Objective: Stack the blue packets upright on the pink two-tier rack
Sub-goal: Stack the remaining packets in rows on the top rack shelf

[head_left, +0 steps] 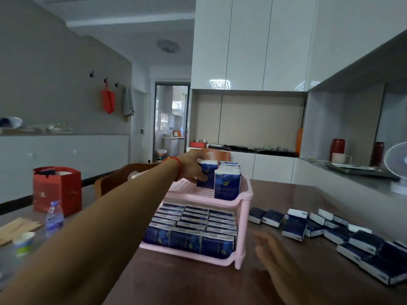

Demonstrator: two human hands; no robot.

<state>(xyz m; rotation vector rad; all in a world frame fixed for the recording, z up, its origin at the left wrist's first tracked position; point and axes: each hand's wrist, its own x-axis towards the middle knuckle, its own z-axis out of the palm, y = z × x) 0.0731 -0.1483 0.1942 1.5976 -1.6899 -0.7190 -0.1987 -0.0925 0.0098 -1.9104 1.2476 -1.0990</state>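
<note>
Blurred right hand [272,258] hovers flat-fingered over the brown tabletop [198,282]; left hand [193,166] grips a boxy blue packet [207,172] upright on the pink slotted plastic rack [242,199].

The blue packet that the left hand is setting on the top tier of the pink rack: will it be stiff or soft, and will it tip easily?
The blue packet is probably soft and light: the left hand holds it alone, and the loose packets on the table look pillowy. Standing tall and narrow, it may tip unless it leans on the upright row beside it. Its wrapper looks glossy, perhaps slightly slippery.
</note>
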